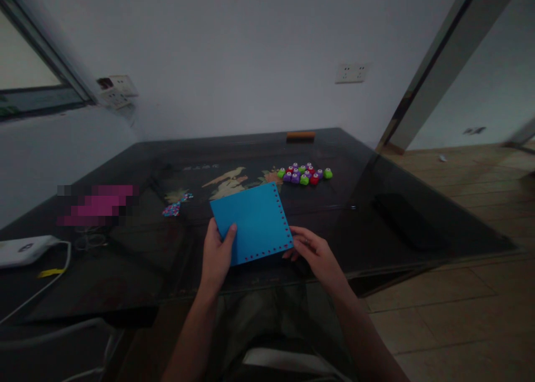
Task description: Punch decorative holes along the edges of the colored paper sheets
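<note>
A blue sheet of card or paper (254, 220) is held tilted above the near part of the dark table. Small dark red marks, dots or holes, run along its right edge and its lower edge. My left hand (218, 252) grips the sheet at its lower left, thumb lying on top and fingers hidden beneath. At the lower right corner, my right hand (312, 252) pinches the sheet between thumb and fingers. Behind the sheet, several small green, purple and red pieces with white round tops (304, 173) are clustered on the table.
The dark table (343, 226) bears a printed bird picture (225, 178). Small colourful bits (172, 209) lie left, near a blurred pink thing (102, 203) and a white device (27, 251) with a cable. An orange-brown bar (301, 135) lies far back; a black flat object (407, 220) lies right.
</note>
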`<state>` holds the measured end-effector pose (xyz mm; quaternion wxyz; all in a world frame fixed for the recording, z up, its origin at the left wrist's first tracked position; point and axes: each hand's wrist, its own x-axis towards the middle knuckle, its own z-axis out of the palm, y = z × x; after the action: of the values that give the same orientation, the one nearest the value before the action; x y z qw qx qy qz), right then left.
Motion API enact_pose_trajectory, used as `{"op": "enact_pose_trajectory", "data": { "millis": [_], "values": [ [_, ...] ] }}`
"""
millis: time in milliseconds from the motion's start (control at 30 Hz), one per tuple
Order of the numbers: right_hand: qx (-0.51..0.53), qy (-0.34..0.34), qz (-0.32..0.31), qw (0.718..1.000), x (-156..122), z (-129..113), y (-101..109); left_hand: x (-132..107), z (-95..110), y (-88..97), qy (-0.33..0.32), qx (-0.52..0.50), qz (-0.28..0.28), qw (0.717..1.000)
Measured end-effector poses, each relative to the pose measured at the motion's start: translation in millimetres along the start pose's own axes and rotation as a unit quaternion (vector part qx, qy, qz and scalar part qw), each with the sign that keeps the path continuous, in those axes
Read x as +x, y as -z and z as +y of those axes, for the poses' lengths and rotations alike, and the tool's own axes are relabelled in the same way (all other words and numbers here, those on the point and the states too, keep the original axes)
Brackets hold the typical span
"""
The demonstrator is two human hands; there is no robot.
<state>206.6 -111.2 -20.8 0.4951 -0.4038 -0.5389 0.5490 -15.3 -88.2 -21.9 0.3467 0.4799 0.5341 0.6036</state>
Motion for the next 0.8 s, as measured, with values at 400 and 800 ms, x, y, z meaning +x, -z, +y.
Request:
{"op": "enact_pose_trajectory", "data": {
  "millis": [400,800],
  "values": [
    [0.006,0.004,-0.005,1.000,0,-1,0,0,5,-1.3,0.000,-0.004,0.004,1.000],
    [0.063,-0.004,0.002,0.998,-5,-1,-12,-1,5,-4.2,-0.001,-0.035,0.026,0.999]
  ]
}}
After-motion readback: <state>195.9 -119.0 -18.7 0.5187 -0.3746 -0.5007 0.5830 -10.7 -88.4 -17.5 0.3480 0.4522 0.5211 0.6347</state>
